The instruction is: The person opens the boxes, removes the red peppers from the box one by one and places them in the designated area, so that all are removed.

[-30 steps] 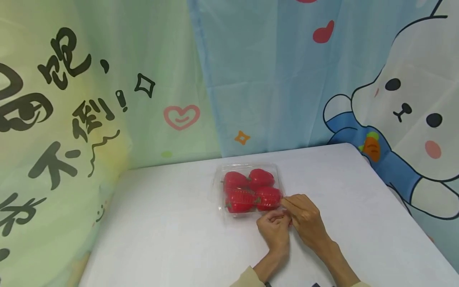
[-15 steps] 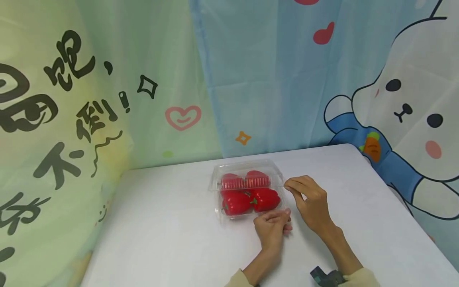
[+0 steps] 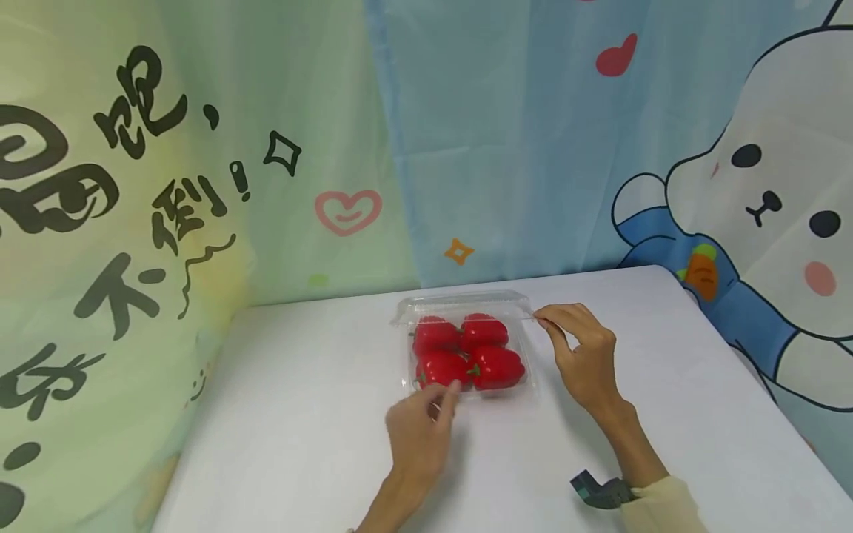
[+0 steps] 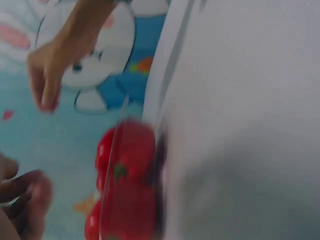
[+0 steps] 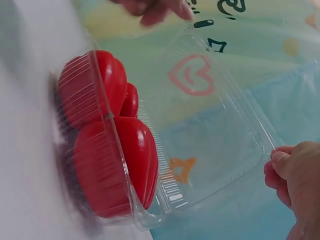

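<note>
There are four glossy red bell peppers with green stems [image 3: 497,368], one clear plastic hinged box [image 3: 462,303], one white-covered table [image 3: 306,414] and two bare hands, one left hand [image 3: 418,429] and one right hand [image 3: 583,357]. Printed figures include one white cartoon animal [image 3: 766,185], one orange carrot [image 3: 703,277], one solid red heart [image 3: 616,56] in full view and one pink outlined heart [image 3: 348,217].

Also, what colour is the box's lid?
Clear, colourless: the lid shows best in the right wrist view.
</note>
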